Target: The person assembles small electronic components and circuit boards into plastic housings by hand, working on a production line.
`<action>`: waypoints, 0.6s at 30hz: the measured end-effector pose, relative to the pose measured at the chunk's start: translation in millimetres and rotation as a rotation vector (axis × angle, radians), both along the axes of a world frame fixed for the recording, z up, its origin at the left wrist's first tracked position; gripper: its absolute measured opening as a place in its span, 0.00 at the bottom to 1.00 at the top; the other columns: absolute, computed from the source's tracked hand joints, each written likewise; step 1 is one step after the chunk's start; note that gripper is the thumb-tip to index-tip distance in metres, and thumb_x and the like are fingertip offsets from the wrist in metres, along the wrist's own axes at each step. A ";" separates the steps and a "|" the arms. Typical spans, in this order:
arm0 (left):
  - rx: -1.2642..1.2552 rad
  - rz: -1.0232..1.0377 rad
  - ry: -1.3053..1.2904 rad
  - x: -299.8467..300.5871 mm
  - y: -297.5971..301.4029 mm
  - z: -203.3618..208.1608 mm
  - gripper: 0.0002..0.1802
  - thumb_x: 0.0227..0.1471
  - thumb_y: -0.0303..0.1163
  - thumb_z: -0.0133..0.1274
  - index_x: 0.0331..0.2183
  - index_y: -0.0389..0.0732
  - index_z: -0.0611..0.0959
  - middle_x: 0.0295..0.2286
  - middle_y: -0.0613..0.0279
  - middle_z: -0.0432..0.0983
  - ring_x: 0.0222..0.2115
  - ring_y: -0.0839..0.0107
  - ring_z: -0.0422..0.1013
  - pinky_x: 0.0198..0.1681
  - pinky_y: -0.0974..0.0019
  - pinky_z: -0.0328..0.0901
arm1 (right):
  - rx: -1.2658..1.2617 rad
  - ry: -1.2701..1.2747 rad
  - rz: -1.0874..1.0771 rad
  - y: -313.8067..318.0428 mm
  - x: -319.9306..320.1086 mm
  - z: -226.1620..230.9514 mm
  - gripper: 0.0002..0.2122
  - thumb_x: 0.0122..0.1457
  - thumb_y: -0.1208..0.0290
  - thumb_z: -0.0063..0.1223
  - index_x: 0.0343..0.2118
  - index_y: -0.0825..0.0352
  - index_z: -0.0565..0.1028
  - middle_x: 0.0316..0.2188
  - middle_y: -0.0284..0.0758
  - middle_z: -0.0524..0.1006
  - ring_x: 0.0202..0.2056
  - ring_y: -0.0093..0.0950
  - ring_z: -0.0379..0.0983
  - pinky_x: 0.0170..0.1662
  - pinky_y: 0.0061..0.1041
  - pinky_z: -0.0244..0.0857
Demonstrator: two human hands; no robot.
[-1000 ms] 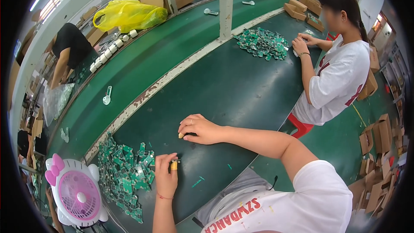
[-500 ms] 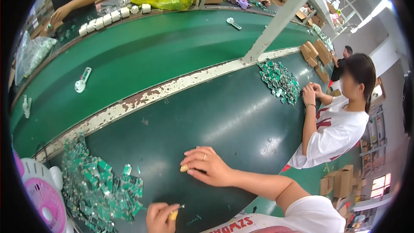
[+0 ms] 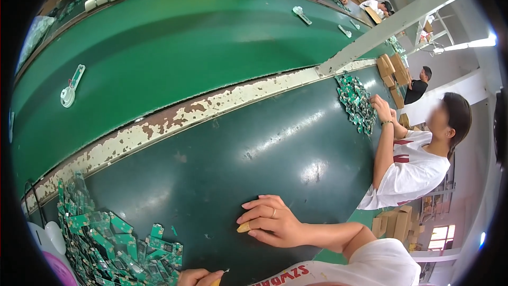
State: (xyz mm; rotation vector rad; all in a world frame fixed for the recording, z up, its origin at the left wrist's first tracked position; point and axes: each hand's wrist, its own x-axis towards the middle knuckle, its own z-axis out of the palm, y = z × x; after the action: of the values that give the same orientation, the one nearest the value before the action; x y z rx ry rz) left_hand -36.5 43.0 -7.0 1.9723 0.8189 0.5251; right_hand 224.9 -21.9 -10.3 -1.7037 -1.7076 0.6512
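At the lower edge my left hand point(image 3: 200, 277), partly cut off, is closed with fingertips together. A tiny pale tip point(image 3: 227, 270) sticks out from its fingers; I cannot make out its kind. Something yellow point(image 3: 216, 282), seemingly a finger cover, shows at that hand. My right hand point(image 3: 275, 222) is over the dark green table, fingers apart and slightly bent, one tip in a yellow finger cover point(image 3: 243, 227). Nothing shows in its grasp. Left of my hands lies a heap of small green circuit boards point(image 3: 114, 243), some with clear parts.
Beyond a chipped white rail point(image 3: 206, 111) runs a green conveyor belt point(image 3: 174, 47) carrying white handled parts point(image 3: 73, 86). A co-worker point(image 3: 418, 153) at right handles another heap of boards point(image 3: 355, 103). A pink-and-white fan point(image 3: 55, 265) stands lower left. A metal post point(image 3: 381, 32) slants up.
The view has shifted, with my left hand now lower and mostly out of the picture. My right hand appears further right and lower, fingers still apart. The co-worker's hands stay at their heap.
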 end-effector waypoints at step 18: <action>0.031 -0.010 -0.045 2.6 3.3 1.4 0.07 0.48 0.26 0.56 0.33 0.41 0.81 0.32 0.56 0.73 0.32 0.56 0.70 0.36 0.59 0.65 | 0.005 -0.020 0.004 3.3 -3.3 2.0 0.07 0.50 0.74 0.57 0.33 0.59 0.78 0.41 0.25 0.76 0.49 0.28 0.67 0.54 0.36 0.54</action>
State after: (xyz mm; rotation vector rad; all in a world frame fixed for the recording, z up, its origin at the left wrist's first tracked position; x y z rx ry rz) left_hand -33.9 46.3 -5.6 1.9849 0.7774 0.5774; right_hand 221.6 -18.6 -8.3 -1.7093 -1.7260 0.6331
